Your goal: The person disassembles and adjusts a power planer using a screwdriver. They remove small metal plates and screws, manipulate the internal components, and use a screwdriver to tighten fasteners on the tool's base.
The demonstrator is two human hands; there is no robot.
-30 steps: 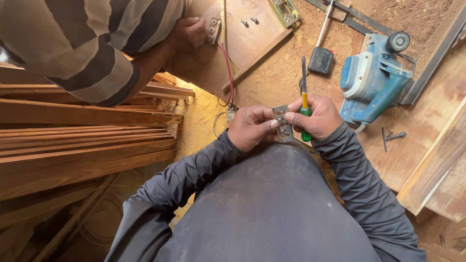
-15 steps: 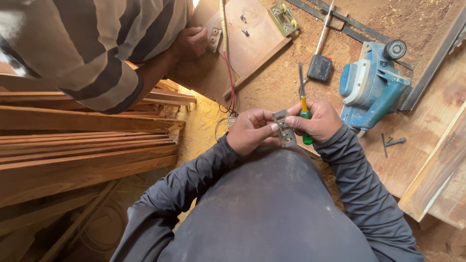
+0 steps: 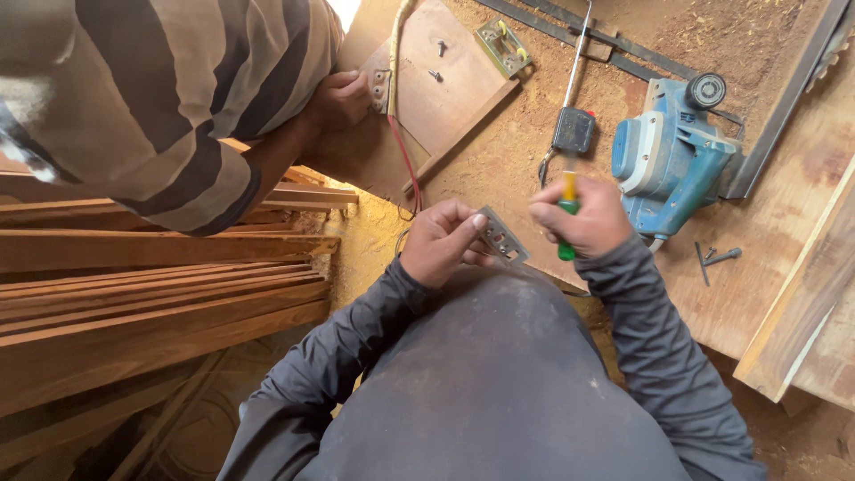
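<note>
My left hand (image 3: 443, 240) pinches a small grey metal hinge plate (image 3: 501, 238) with screw holes, held tilted in front of my chest. My right hand (image 3: 585, 216) is closed around a screwdriver with a green and yellow handle (image 3: 567, 191), its shaft pointing away from me. The two hands are close together but a small gap separates them. Both arms wear dark grey sleeves.
A blue electric planer (image 3: 673, 153) lies on the sawdust-covered board at right, with loose screws (image 3: 715, 259) near it. Another person in a striped shirt (image 3: 151, 98) holds a hinge against a wooden panel (image 3: 445, 80). Stacked timber planks (image 3: 151, 285) fill the left.
My hands have drawn slightly apart. The hinge plate has tilted up in my left hand, and my right hand has lifted the screwdriver away from it.
</note>
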